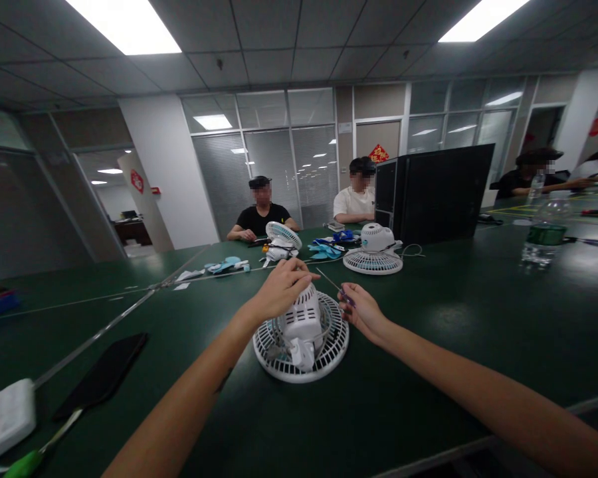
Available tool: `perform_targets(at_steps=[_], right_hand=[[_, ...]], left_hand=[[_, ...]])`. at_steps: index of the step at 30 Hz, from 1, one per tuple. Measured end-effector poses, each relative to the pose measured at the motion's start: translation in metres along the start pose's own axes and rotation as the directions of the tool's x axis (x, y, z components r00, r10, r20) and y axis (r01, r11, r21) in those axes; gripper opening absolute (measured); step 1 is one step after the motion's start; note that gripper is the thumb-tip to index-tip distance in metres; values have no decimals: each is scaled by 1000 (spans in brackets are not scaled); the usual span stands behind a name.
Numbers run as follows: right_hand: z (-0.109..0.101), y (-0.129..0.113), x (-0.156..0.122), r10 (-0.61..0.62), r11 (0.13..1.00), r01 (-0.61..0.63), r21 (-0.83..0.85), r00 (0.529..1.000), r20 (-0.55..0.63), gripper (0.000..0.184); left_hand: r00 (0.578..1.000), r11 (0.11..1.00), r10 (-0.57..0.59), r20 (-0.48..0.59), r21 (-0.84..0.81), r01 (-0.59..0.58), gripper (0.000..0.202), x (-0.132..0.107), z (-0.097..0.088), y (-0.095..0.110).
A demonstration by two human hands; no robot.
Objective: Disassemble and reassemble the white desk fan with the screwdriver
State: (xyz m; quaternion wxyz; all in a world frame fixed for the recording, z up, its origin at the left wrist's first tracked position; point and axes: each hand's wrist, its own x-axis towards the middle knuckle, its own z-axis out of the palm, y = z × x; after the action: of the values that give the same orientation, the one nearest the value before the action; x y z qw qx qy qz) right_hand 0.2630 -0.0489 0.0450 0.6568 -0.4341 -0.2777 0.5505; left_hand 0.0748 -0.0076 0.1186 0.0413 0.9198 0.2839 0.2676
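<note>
A white electric fan [303, 322] lies grille-down on the green table in front of me, its motor housing pointing up. My left hand [285, 287] rests over the top of the housing with the fingers stretched out, hiding part of it. Right of the fan, my right hand [361, 311] is closed around the handle of a screwdriver [347, 297]. Its thin shaft slants up and left toward my left fingertips. Whether the tip touches anything I cannot tell.
Across the table [189, 378] stand a second fan [373, 252] and a third fan [282, 240], near blue fan blades [226, 264]. A black computer case [436, 192] rises behind. At right is a water bottle [545, 232]; at left, a black flat object [102, 375]. Two people sit opposite.
</note>
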Motion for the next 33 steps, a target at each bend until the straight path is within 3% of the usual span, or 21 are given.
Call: perform_targets(at_steps=[5, 9, 13, 25, 33], right_hand=[[0, 0, -1, 9, 1000, -9, -9, 1000, 14, 9], [-2, -1, 0, 3, 1000, -3, -8, 1000, 23, 8], [-4, 0, 2, 0, 1000, 0, -5, 999, 32, 6], [-3, 5, -1, -16, 998, 18, -57, 999, 49, 10], [-5, 9, 1, -41, 996, 47, -72, 997, 72, 15]], left_hand=[[1000, 999, 1, -7, 35, 0, 44, 3, 2, -9], [986, 997, 67, -155, 45, -60, 37, 0, 11, -13], [965, 995, 31, -259, -87, -56, 34, -7, 15, -16], [953, 876, -144, -267, -481, -3, 38, -19, 21, -16], [847, 933, -279, -453, -334, 129, 24, -28, 23, -14]])
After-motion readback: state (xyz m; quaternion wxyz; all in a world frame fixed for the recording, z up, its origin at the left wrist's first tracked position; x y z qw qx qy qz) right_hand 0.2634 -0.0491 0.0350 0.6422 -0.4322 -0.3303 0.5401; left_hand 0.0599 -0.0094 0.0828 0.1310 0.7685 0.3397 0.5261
